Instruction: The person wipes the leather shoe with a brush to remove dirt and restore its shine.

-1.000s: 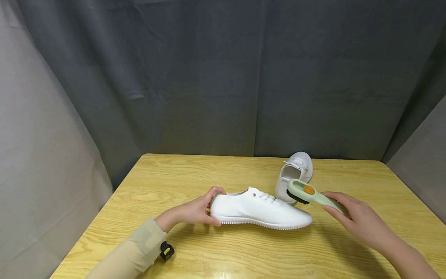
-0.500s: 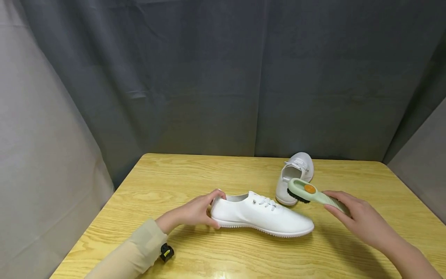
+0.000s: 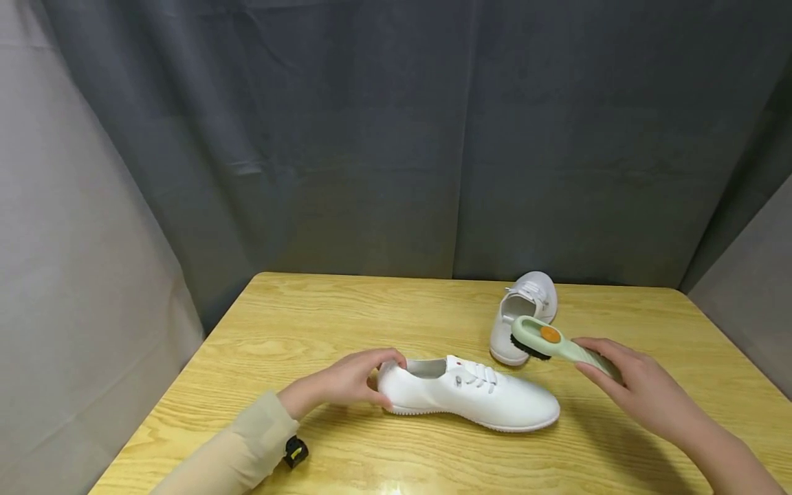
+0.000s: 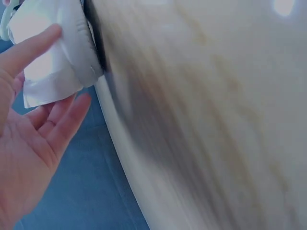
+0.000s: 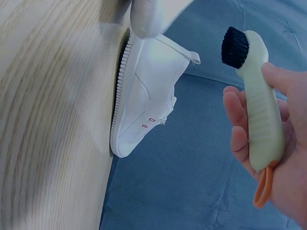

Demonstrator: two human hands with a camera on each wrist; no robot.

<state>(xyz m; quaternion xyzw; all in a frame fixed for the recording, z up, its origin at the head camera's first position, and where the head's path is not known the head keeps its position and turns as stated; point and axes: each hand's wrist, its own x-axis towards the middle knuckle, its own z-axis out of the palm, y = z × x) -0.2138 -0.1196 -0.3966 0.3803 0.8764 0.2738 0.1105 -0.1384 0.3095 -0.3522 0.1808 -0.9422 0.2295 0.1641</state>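
Note:
My left hand (image 3: 355,378) grips the heel of a white lace-up shoe (image 3: 476,399), thumb low by the sole and fingers over the heel's rim. The shoe's toe points right and its opening and laces face up. In the left wrist view the thumb presses on the white heel (image 4: 50,62). My right hand (image 3: 643,388) holds a pale green brush (image 3: 557,346) by its handle. The brush has black bristles (image 5: 235,48) facing down, an orange button and an orange loop (image 5: 264,189). It hangs above the table, right of the held shoe and apart from it.
A second white shoe (image 3: 502,344) stands farther back on the wooden table (image 3: 322,309), partly behind the brush head. By the left sleeve sits a small black object (image 3: 295,452) with a yellow mark. Dark grey curtains (image 3: 371,137) hang behind the table.
My left hand has turned the shoe from its side toward upright, so its opening and laces show more. The shoe has come slightly lower and nearer. The right hand and brush have barely moved.

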